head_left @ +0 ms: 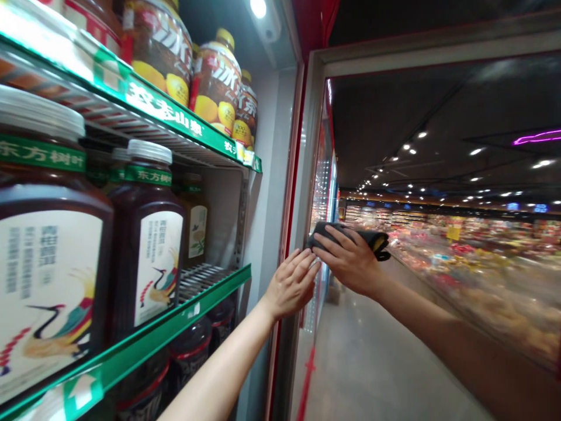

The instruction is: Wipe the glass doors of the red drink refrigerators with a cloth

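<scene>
My right hand (350, 260) presses a folded dark cloth (380, 241) against the door's glass near its frame, fingers laid over the cloth. Just left of it, my left hand (293, 283) rests on the door frame (312, 146) with its fingers stretched out and nothing visible in them. Its fingertips come close to the right hand's. The glass door (421, 117) of the drinks cooler stands open to the right of the shelves.
Large dark tea bottles (160, 245) stand on the green-edged shelf (193, 313) at left. Lemon tea bottles (217, 82) fill the shelf above, and more dark bottles (190, 351) sit below. Through the glass show a grey floor (368, 351) and blurred store displays (477, 263).
</scene>
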Tool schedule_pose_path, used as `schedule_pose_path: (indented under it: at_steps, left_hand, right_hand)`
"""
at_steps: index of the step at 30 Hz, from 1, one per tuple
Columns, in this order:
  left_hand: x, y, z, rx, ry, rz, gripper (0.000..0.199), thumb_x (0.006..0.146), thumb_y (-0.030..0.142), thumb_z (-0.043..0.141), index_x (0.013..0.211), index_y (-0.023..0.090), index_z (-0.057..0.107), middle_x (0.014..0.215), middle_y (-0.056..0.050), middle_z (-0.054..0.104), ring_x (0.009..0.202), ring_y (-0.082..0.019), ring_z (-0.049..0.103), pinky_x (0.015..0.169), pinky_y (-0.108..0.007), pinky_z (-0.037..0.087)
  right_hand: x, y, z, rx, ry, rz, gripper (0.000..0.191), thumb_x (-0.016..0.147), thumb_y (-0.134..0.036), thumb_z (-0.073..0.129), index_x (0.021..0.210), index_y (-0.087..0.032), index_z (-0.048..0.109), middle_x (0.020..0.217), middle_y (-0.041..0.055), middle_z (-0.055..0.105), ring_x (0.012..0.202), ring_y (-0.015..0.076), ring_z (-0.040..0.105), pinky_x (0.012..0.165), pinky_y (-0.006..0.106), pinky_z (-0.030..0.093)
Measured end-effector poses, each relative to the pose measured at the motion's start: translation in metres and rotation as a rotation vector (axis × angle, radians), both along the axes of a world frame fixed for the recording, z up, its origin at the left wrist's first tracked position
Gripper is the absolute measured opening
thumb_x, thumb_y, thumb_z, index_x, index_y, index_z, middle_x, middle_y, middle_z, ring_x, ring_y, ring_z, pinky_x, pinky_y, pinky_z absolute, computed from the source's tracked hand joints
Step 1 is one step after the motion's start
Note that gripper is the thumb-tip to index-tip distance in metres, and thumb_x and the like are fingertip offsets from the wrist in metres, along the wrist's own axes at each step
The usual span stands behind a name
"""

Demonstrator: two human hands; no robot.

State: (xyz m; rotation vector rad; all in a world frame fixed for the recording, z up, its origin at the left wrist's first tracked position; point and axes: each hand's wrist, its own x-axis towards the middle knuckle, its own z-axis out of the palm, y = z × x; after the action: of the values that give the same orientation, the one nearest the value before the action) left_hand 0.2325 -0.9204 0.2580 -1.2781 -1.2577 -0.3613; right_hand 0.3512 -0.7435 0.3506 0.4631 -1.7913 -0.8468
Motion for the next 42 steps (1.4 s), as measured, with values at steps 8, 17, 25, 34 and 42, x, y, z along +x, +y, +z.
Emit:
schedule_pose_path:
  at_steps: [8, 17, 25, 34, 42]
  left_hand:
    - [0.006, 0.004, 0.003, 0.029, -0.064, 0.007, 0.055, 0.092, 0.017, 0.049, 0.147, 0.017, 0.046, 0.145, -0.014, 0.058, 0.148, -0.027, 0.039, 0.12, -0.05, 0.04]
    - [0.005, 0.009, 0.003, 0.005, -0.031, -0.004, 0.062, 0.091, 0.013, 0.05, 0.151, 0.018, 0.041, 0.144, -0.012, 0.059, 0.146, -0.025, 0.041, 0.122, -0.049, 0.037]
    - [0.021, 0.029, 0.015, 0.086, -0.059, -0.026, 0.05, 0.092, 0.016, 0.051, 0.142, 0.012, 0.049, 0.141, -0.016, 0.059, 0.148, -0.026, 0.038, 0.123, -0.048, 0.035]
    - [0.028, 0.052, 0.027, 0.136, -0.085, -0.031, 0.051, 0.093, 0.017, 0.052, 0.143, 0.018, 0.046, 0.141, -0.013, 0.058, 0.146, -0.026, 0.041, 0.121, -0.05, 0.037]
    - [0.034, 0.063, 0.033, 0.102, -0.013, -0.076, 0.057, 0.092, 0.017, 0.053, 0.148, 0.019, 0.043, 0.142, -0.012, 0.058, 0.145, -0.026, 0.042, 0.125, -0.051, 0.031]
  right_hand:
    - [-0.001, 0.003, 0.029, -0.236, 0.202, -0.05, 0.039, 0.096, -0.023, 0.056, 0.132, -0.033, 0.066, 0.147, 0.0003, 0.059, 0.141, 0.0257, 0.044, 0.114, 0.045, 0.027]
    - [0.017, 0.018, 0.012, -0.26, 0.242, -0.046, 0.044, 0.093, -0.02, 0.057, 0.134, -0.032, 0.065, 0.145, 0.0018, 0.06, 0.141, 0.0269, 0.046, 0.115, 0.045, 0.028]
    - [0.024, 0.024, -0.002, -0.111, 0.145, -0.038, 0.041, 0.095, -0.02, 0.055, 0.131, -0.035, 0.066, 0.146, -0.0033, 0.06, 0.14, 0.0232, 0.046, 0.116, 0.042, 0.028]
    - [0.039, 0.04, 0.021, -0.318, 0.348, -0.135, 0.047, 0.095, -0.021, 0.056, 0.14, -0.034, 0.059, 0.15, 0.0026, 0.055, 0.143, 0.0289, 0.043, 0.113, 0.048, 0.029]
    - [0.071, 0.07, 0.005, -0.27, 0.345, -0.2, 0.044, 0.095, -0.018, 0.057, 0.136, -0.034, 0.062, 0.149, 0.0004, 0.057, 0.141, 0.0262, 0.046, 0.114, 0.044, 0.029]
